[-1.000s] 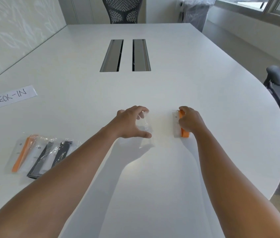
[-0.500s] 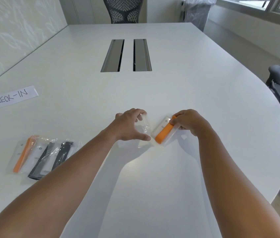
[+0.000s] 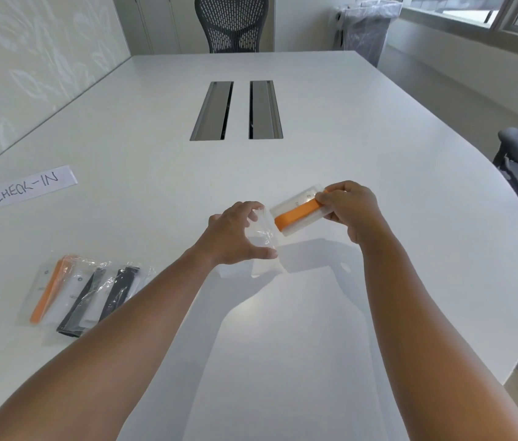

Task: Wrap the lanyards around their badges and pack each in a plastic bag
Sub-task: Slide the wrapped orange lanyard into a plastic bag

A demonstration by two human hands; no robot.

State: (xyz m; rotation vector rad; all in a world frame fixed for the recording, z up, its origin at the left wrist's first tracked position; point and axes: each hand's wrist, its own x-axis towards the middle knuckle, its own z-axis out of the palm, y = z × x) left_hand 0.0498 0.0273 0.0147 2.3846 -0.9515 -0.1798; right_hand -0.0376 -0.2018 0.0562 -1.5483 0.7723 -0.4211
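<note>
Badge (image 3: 295, 206) print too small to read; right hand (image 3: 348, 210) covers its far end; packed bags (image 3: 89, 291) partly hidden behind left forearm (image 3: 130, 316)

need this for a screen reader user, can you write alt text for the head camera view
Over a white table, the right hand holds a white badge wrapped in an orange lanyard at the mouth of a clear plastic bag held by the left hand. Three bagged badges lie at left, near a handwritten CHECK-IN paper sign.
</note>
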